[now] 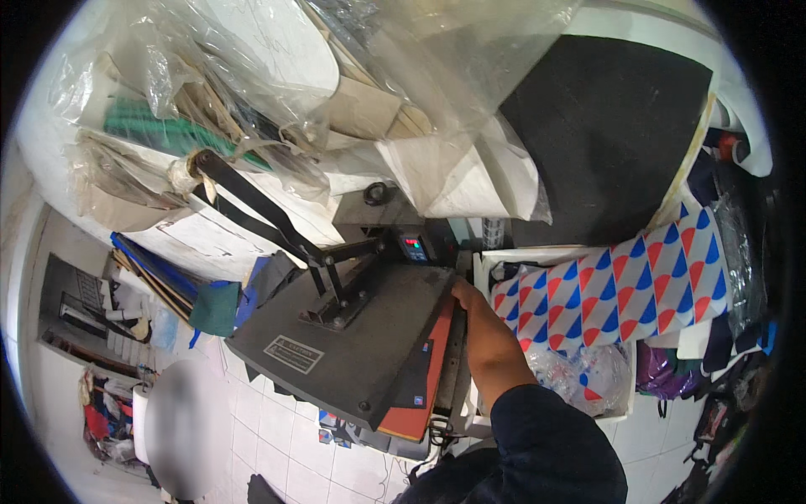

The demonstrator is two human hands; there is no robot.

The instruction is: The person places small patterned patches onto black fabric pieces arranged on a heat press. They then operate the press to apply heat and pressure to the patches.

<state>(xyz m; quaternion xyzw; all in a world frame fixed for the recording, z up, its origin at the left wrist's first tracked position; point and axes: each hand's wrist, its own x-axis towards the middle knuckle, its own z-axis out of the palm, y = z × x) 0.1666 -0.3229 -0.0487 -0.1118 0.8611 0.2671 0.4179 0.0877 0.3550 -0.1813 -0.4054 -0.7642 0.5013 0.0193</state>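
A heat press with a grey upper plate (336,336) stands in front of me, its black lever (252,197) raised at the left. My right hand (464,294) reaches to the plate's right rear edge; its fingers are mostly hidden there. Beneath the plate, an orange-brown pad (417,412) shows, with dark pieces (407,388) bearing small blue marks over it. The control box (411,245) behind has a lit red and green display. My left hand is out of sight.
To the right, a white bin (625,407) holds clear plastic bags (588,378) and a roll patterned in red, blue and grey (617,290). Plastic-wrapped sheets (277,50) and a black board (609,134) lean behind the press. White tiles (290,437) cover the floor.
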